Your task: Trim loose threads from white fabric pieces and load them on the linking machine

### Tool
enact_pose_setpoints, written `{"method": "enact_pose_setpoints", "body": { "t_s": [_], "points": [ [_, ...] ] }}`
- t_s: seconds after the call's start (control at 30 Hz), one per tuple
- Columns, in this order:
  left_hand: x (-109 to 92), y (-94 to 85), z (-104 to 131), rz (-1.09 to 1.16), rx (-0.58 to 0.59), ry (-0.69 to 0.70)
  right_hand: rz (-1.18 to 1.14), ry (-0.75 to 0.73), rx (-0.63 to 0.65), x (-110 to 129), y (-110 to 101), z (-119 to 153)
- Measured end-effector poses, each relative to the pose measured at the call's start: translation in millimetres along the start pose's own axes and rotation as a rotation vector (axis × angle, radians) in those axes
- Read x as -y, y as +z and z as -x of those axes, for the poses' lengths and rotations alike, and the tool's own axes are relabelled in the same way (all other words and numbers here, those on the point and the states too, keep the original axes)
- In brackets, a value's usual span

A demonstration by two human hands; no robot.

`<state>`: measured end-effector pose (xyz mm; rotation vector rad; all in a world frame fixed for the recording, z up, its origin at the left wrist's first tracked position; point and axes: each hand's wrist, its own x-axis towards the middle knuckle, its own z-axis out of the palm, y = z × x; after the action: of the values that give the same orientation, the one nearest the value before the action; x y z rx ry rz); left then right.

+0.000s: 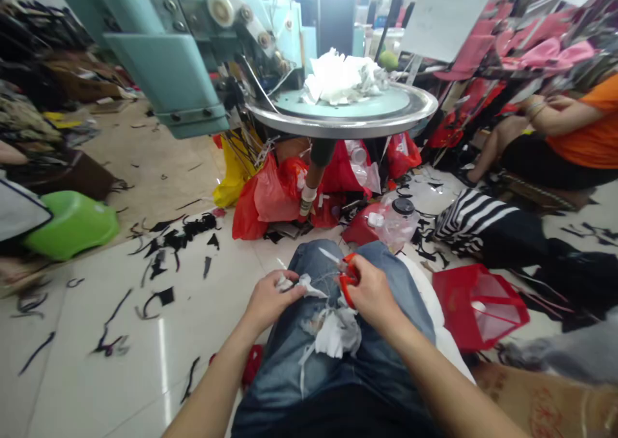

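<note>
Above my lap, my left hand (270,299) pinches a small piece of white fabric (311,286) between thumb and fingers. My right hand (371,290) is wrapped round the orange handles of a pair of scissors (348,277), whose blades point up and left, toward the fabric. Thin white threads hang between the two hands. More white fabric scraps (338,333) lie on my jeans, below the hands. A heap of white pieces (342,77) sits on the round machine table (410,106) in front of me.
A light green machine (167,71) overhangs at the upper left. Red bags (270,196) and a yellow bag (232,183) lie under the round table. Black scraps litter the floor. A green stool (72,225) is at left; a red bag (477,306) and a seated person in orange are at right.
</note>
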<state>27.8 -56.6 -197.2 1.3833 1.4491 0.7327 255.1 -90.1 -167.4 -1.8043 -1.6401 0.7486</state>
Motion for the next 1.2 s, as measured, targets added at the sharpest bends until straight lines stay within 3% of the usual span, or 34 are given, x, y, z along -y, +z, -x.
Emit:
{"method": "enact_pose_setpoints", "body": {
  "t_s": [0.1, 0.17, 0.27, 0.33, 0.37, 0.4, 0.53, 0.6, 0.67, 0.83, 0.9, 0.97, 1.03, 1.07, 1.13, 1.2],
  "points": [
    [-2, 11.2, 1, -0.033, -0.014, 0.038, 0.003, -0.072, 0.125, 17, 27, -19],
    [-1, 14.0, 3, -0.016, -0.022, 0.045, 0.023, -0.084, 0.165, 19, 33, -33],
    [2, 9.7, 7, 0.001, -0.044, 0.033, 0.054, -0.012, 0.099, 12, 20, -42],
    [4, 4.8, 9, 0.009, -0.048, 0.012, 0.062, 0.065, 0.03, 5, 4, -34],
    [4, 2.6, 9, 0.015, -0.049, 0.0, 0.02, 0.09, 0.061, 1, -5, -26],
    [5, 0.8, 10, 0.021, -0.05, -0.012, -0.081, 0.115, 0.168, -1, -13, -15],
    [9, -2.5, 15, 0.021, -0.08, -0.032, -0.637, 0.262, 0.841, -2, -32, 25],
    [9, -2.9, 19, -0.002, -0.102, -0.005, -0.712, 0.352, 0.979, -2, -32, 35],
    [8, -3.0, 23, -0.028, -0.116, 0.033, -0.736, 0.429, 1.037, -4, -28, 37],
    [3, -3.5, 32, -0.059, -0.101, 0.073, -0.744, 0.518, 1.061, -8, -4, 23],
    [3, -5.2, 34, -0.064, -0.075, 0.08, -0.73, 0.493, 0.96, -9, 3, 16],
    [4, -8.4, 34, -0.048, -0.071, 0.078, -0.683, 0.479, 0.771, -10, 3, 12],
    [7, -12.6, 34, 0.001, -0.096, 0.078, -0.615, 0.448, 0.629, -10, -6, 12],
    [8, -14.9, 34, 0.033, -0.113, 0.08, -0.595, 0.412, 0.619, -10, -14, 14],
    [7, -18.8, 35, 0.085, -0.151, 0.09, -0.529, 0.275, 0.773, -8, -31, 22],
    [4, -21.1, 38, 0.1, -0.187, 0.114, -0.267, 0.078, 0.898, -5, -46, 29]
  ]
}}
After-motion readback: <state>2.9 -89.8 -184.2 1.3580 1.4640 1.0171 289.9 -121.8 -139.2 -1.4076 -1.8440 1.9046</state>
